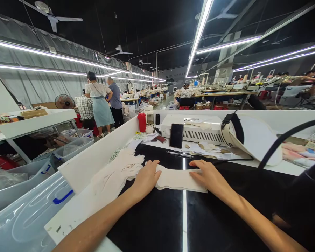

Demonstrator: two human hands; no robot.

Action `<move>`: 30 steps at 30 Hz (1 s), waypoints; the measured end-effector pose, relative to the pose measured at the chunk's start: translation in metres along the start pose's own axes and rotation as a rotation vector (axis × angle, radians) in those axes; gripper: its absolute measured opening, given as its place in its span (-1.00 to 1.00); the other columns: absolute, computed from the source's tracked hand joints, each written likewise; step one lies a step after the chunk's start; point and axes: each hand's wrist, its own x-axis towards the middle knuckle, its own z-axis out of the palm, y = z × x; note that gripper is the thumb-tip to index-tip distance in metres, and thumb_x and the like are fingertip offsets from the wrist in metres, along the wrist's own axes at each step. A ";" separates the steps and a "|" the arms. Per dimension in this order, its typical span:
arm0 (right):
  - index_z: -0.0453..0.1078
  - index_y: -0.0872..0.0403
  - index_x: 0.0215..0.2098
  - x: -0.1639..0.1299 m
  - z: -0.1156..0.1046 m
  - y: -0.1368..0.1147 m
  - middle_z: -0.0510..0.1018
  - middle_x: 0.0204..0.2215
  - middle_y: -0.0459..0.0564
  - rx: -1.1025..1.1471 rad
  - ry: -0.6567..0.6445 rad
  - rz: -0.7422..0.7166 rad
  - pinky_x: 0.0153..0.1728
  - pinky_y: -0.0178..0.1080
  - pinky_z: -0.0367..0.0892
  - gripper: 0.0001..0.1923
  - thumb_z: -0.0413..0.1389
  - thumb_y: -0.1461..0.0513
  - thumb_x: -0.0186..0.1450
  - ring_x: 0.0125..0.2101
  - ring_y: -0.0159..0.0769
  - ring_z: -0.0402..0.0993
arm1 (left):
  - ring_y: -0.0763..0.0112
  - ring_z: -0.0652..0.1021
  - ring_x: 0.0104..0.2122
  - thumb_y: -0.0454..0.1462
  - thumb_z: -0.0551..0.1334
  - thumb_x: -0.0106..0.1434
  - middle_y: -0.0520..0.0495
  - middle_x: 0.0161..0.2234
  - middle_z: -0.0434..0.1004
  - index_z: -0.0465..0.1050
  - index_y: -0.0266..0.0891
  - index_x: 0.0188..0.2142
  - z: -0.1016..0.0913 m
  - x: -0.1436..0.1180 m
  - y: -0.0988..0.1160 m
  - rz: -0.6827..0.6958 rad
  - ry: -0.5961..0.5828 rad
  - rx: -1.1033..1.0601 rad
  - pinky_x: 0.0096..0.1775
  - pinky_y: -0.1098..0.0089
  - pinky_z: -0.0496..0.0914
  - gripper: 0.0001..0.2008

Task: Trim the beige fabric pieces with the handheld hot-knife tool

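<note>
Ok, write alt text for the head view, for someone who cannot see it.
Two bare hands, the left hand and the right hand, press flat on a pale fabric piece on a black worktable. A stack of similar pieces lies to the left, a phone leans behind, and other people work in the hall beyond.

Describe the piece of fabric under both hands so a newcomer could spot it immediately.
On the black worktop, find its bright centre strip. The cream fabric piece lies flat across it, left hand and right hand on its ends. Unlike the heaped cream pile beside it, it is single and smooth.
</note>
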 end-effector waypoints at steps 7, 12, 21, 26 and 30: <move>0.56 -0.06 -0.10 -0.013 0.008 -0.022 0.62 -0.09 0.02 -0.065 -0.073 -0.166 -0.02 -0.02 0.42 -0.72 0.05 0.08 0.40 -0.12 -0.06 0.52 | 0.05 0.49 0.04 -0.29 0.23 0.43 -0.20 0.01 0.46 0.48 -0.23 0.11 0.005 -0.017 0.004 0.185 -0.044 0.052 0.11 0.09 0.41 -0.71; 0.60 -0.04 -0.09 -0.017 0.018 -0.009 0.63 -0.11 0.09 -0.086 -0.076 -0.178 -0.06 0.04 0.46 -0.59 -0.01 -0.04 0.42 -0.19 0.00 0.56 | -0.02 0.53 -0.02 -0.33 0.24 0.39 -0.22 -0.01 0.52 0.57 -0.22 -0.01 0.015 -0.014 0.001 0.227 -0.002 0.069 0.06 0.08 0.44 -0.79; 0.60 -0.02 -0.09 -0.015 0.041 0.022 0.66 -0.09 0.15 -0.146 0.003 -0.184 -0.11 0.14 0.52 -0.47 -0.06 -0.14 0.38 -0.21 0.11 0.62 | 0.08 0.57 -0.04 -0.31 0.26 0.41 -0.15 -0.04 0.57 0.57 -0.15 -0.01 -0.002 -0.012 -0.003 0.213 0.063 0.120 0.02 0.19 0.47 -0.80; 0.60 -0.08 -0.12 -0.025 0.042 0.002 0.68 -0.08 0.12 -0.070 0.069 -0.174 -0.08 0.15 0.54 -0.48 -0.05 -0.17 0.36 -0.12 0.14 0.63 | 0.11 0.53 0.00 -0.36 0.21 0.42 -0.18 -0.07 0.54 0.56 -0.27 -0.10 -0.052 -0.023 -0.044 0.040 0.115 0.186 0.09 0.14 0.43 -0.85; 0.60 -0.09 -0.13 -0.030 0.046 -0.017 0.68 -0.08 0.10 -0.003 0.058 -0.208 -0.01 0.15 0.53 -0.50 -0.01 -0.18 0.37 -0.06 0.12 0.63 | 0.16 0.53 0.02 -0.28 0.29 0.43 -0.15 -0.03 0.52 0.50 -0.32 -0.06 -0.080 -0.029 -0.089 -0.131 0.160 0.224 0.10 0.03 0.44 -0.85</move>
